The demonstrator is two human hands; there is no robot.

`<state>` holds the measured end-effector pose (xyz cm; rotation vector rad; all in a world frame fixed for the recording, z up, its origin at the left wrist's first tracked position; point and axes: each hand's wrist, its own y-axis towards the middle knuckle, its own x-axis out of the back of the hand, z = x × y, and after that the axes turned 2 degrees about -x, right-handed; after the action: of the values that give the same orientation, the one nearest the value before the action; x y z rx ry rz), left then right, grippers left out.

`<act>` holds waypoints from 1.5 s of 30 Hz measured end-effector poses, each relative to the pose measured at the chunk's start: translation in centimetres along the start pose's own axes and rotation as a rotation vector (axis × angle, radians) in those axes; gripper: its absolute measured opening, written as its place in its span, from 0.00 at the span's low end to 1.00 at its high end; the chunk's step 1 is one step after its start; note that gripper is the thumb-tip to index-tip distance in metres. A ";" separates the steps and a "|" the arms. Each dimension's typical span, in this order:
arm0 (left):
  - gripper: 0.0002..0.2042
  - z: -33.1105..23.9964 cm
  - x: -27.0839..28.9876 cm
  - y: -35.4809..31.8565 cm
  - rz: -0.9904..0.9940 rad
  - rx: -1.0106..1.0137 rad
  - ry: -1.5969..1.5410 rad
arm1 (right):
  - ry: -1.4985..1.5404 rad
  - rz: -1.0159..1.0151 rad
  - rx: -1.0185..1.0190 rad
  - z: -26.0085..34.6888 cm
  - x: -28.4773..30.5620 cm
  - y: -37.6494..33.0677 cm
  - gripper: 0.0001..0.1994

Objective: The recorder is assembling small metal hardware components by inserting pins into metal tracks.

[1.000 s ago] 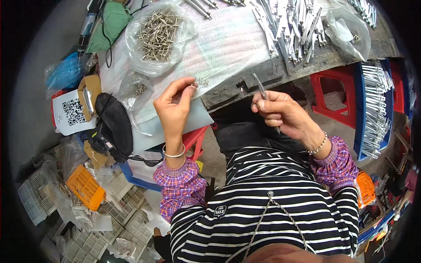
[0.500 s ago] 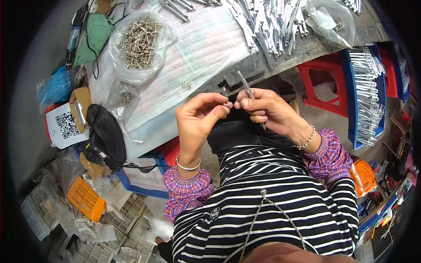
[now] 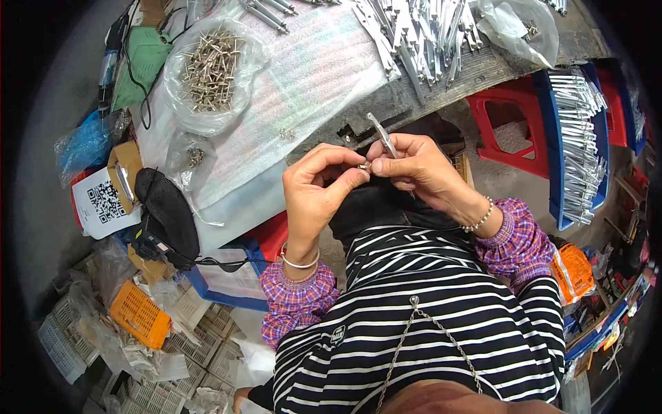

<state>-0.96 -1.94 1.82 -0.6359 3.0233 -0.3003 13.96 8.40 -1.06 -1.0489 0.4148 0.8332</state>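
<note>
Cluttered and low, a workbench (image 3: 483, 65) covered with white foam sheet (image 3: 303, 83) fills the upper view, holding a clear bag of metal pins (image 3: 207, 69) at its left and a heap of flat silver metal strips (image 3: 420, 31) at its far edge. Below it, a person in a striped top brings both hands together over the lap. The right hand (image 3: 420, 169) pinches one flat metal strip (image 3: 381, 136), tilted upward. The left hand (image 3: 317, 186) closes thumb and forefinger on a small metal fitting (image 3: 363, 166), touching the strip's lower end. Judging by this, joining the fitting to the strip is under way; seating it calls for careful alignment and a steady push.
</note>
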 end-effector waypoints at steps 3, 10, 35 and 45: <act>0.07 0.1 -0.1 0.0 -0.004 -0.001 0.001 | -0.005 0.005 0.010 -0.1 0.0 0.0 0.08; 0.09 0.1 0.0 -0.2 0.013 0.012 0.029 | -0.038 -0.002 0.015 -0.1 -0.1 0.0 0.09; 0.08 0.5 -0.3 -0.2 0.042 -0.076 0.097 | -0.057 -0.020 0.075 -0.5 -0.1 -0.1 0.11; 0.07 0.5 -0.4 -0.3 0.020 -0.088 0.095 | -0.134 -0.017 0.256 -0.8 -0.3 0.0 0.11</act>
<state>-0.41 -2.15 1.42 -0.6130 3.1467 -0.2030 13.85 7.55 -1.21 -0.7543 0.3863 0.8065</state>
